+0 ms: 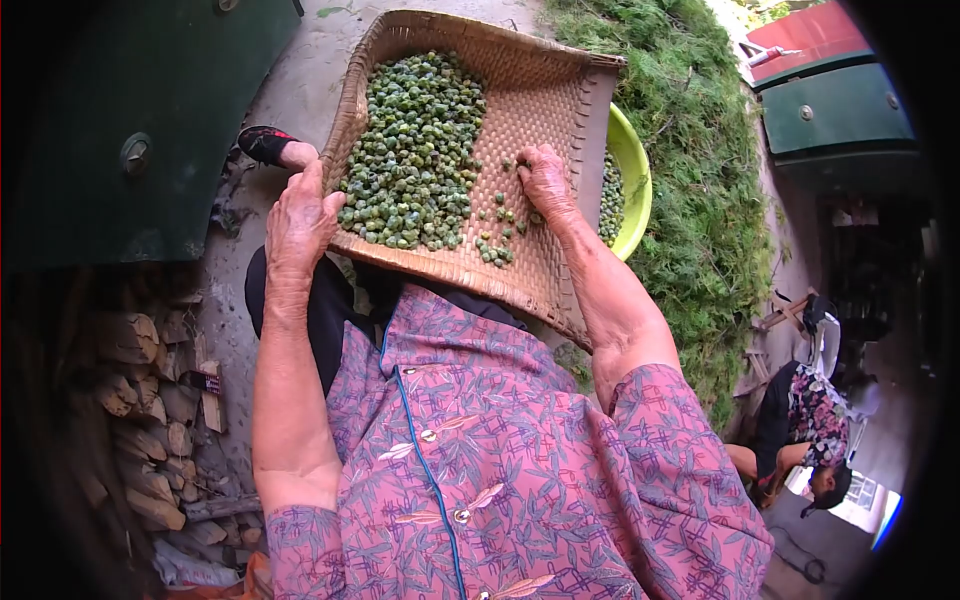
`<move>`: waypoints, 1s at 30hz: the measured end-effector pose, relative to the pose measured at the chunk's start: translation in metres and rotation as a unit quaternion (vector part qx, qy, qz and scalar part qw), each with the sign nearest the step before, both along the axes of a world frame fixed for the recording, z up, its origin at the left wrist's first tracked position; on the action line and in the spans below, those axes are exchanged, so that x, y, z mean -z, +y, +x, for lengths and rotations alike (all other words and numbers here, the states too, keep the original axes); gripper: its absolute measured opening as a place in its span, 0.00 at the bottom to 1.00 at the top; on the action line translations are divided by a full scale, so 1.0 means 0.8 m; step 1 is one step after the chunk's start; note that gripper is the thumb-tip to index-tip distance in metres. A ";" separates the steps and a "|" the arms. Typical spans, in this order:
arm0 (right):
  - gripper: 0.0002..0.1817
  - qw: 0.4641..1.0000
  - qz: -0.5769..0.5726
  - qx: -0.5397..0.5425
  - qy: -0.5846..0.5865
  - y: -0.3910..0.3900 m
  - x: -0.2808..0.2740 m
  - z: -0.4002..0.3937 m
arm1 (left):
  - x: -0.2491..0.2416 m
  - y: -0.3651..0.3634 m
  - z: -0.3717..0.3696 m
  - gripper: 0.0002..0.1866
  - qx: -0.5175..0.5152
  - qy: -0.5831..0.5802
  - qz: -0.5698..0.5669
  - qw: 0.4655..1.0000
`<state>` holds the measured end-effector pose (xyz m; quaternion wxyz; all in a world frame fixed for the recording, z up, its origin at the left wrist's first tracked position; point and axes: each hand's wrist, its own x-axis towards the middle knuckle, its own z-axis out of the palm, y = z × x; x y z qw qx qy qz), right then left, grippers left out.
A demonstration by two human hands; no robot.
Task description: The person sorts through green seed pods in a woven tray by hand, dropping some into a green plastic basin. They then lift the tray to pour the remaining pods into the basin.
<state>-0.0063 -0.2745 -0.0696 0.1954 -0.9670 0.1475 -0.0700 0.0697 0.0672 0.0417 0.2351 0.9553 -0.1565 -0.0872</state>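
"Pale, hard ground (310,100) runs behind everything, with split firewood (140,410) stacked on the left and feathery cut greenery (690,150) heaped on the right. What is the left hand doing?"

"The left hand (300,220) is closed over the side rim of a woven basket tray (530,90). Its thumb lies along the inside, close to the heap, but the fingertips under the rim are hidden."

"And the right hand?"

"The right hand (545,180) is inside the tray, above the bare weave. It is narrow, fingers curled and drawn together. Small green fruits lie at the fingertips; I cannot tell whether one is pinched."

"Where are most of the fruits?"

"A thick heap of green fruits (415,150) fills the left part of the tray: round, lumpy, dull green with yellowish ones mixed in. A few loose fruits (495,250) are scattered between the heap and the right hand."

"How is the tray made?"

"Tan strips plaited flat, with a raised, curved wall at the far left. A row of stitching runs down the right side beside a smooth brownish strip."

"And beyond that strip?"

"A yellow-green basin (640,180), smooth and round, partly covered by the tray, with more green fruits inside."
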 end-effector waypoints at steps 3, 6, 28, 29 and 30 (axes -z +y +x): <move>0.10 0.997 0.036 0.010 -0.064 -0.016 -0.011 -0.020 | -0.002 -0.003 -0.002 0.19 -0.001 0.004 -0.001 1.000; 0.11 0.980 0.046 0.111 -0.160 -0.039 -0.031 -0.055 | 0.000 -0.001 -0.001 0.19 0.002 -0.006 -0.004 1.000; 0.10 0.990 0.012 -0.044 0.131 0.030 -0.058 -0.102 | 0.008 0.002 0.002 0.24 0.005 -0.009 0.006 1.000; 0.10 0.990 0.012 -0.044 0.131 0.032 -0.058 -0.101 | 0.008 0.002 0.002 0.24 0.006 -0.012 0.005 1.000; 0.10 0.991 0.020 -0.054 0.122 0.033 -0.058 -0.099 | 0.009 0.002 0.002 0.24 0.006 -0.012 0.005 1.000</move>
